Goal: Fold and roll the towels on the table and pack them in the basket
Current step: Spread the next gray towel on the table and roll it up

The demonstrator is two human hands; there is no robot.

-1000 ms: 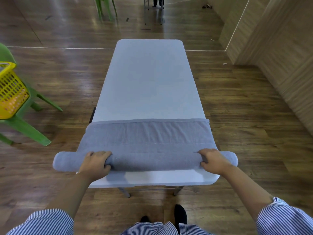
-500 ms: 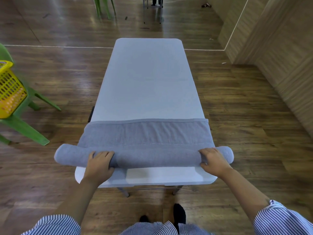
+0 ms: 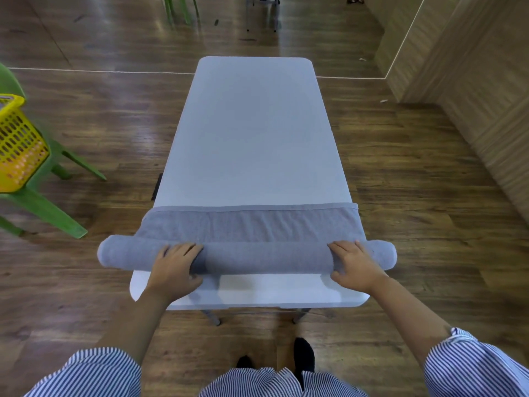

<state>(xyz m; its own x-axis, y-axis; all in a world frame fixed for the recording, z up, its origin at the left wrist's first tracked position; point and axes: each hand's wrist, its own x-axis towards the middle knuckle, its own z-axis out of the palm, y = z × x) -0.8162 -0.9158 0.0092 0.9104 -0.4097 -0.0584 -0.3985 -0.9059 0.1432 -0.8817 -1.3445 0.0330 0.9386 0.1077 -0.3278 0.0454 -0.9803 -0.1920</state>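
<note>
One grey towel [image 3: 249,224] lies across the near end of the white desk [image 3: 252,133]. The near part is already a fat roll, and a flat strip is left just past both hands. The left hand [image 3: 176,269] is curled around the roll near its left end. The right hand [image 3: 353,266] is curled around it near its right end. Both ends of the roll stick out past the hands and hang over the sides of the desk.

What could go wrong? If one hand pushes faster than the other, the roll may go crooked, fat on one side and thin on the other. If the hands let go too soon, the soft roll could spring open. The hanging ends could sag and come loose too.

Count: one towel, one desk, two hands. There is one yellow basket [image 3: 17,144], far off to the left of the left hand. It sits on a green chair [image 3: 43,204], so the roll must be carried well away from the desk.
</note>
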